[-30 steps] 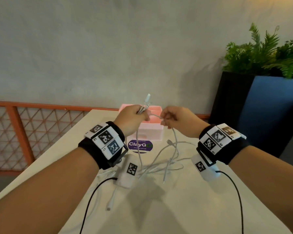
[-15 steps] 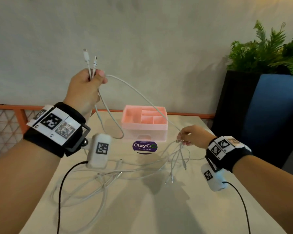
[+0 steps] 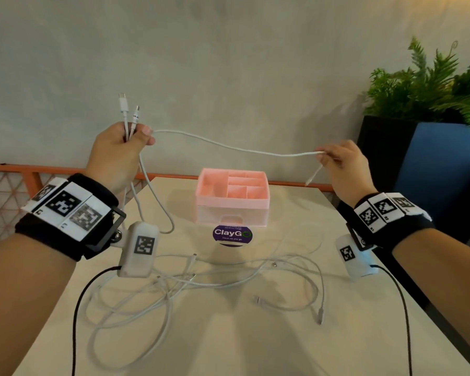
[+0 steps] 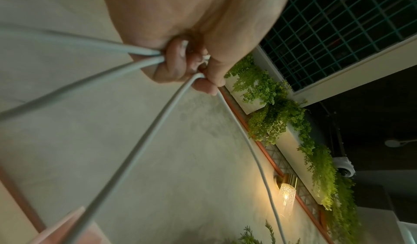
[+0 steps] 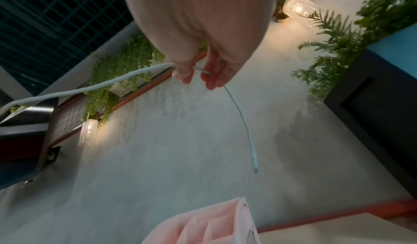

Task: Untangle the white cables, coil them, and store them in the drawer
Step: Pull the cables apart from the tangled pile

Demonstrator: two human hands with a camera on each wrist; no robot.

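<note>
White cable (image 3: 236, 148) spans the air between both raised hands: left hand (image 3: 120, 156) grips its plug ends upright in a fist, right hand (image 3: 345, 166) pinches it near the far end, whose plug dangles just below, above the pink drawer organiser (image 3: 232, 210).

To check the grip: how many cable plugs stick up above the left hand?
2: both plugs stand side by side above the left hand, against the wall.

The table (image 3: 364, 335) bears tangled white cables (image 3: 174, 302), a pink organizer (image 3: 232, 210).
</note>
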